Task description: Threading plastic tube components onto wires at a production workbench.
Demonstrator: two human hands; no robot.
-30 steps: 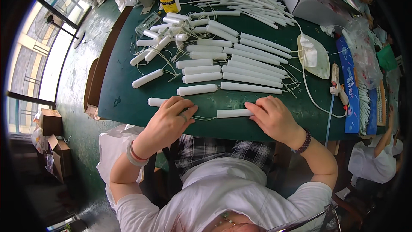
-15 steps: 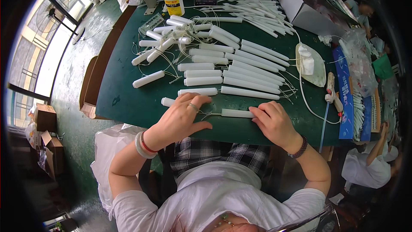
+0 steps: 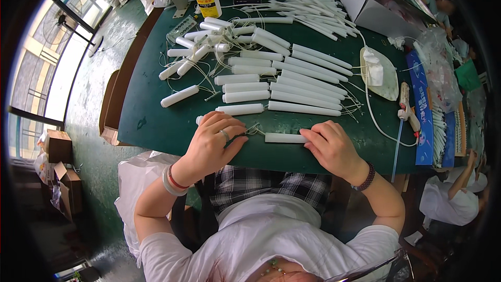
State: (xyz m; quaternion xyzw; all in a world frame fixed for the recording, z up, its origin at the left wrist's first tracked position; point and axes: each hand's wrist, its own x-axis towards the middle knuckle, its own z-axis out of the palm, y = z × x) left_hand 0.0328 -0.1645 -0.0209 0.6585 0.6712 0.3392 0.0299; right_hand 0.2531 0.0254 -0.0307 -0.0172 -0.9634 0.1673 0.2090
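My left hand [image 3: 216, 138] is curled over a short white tube [image 3: 199, 119]; only the tube's left end shows, the rest lies under my fingers. Thin pale wires [image 3: 254, 129] come out beside its fingertips and run toward a second white tube [image 3: 285, 138]. My right hand [image 3: 334, 147] pinches that second tube at its right end, close to the table's near edge. Just beyond my hands, another short tube [image 3: 240, 109] and a longer one [image 3: 305, 108] lie end to end, and several more such pairs are lined up behind them.
A tangled heap of wired tubes [image 3: 201, 52] lies at the left, with a glue bottle [image 3: 209, 2] behind. Thin white sticks [image 3: 313, 10] are piled at the back. At right are a glue gun [image 3: 404, 102], a pale plate [image 3: 385, 86], a blue box [image 3: 424, 120] and a seated co-worker [image 3: 449, 198].
My left hand has shifted slightly left, and its fingers have drawn in over the short tube. The wires between the hands show more. My right hand stays at the second tube's end.
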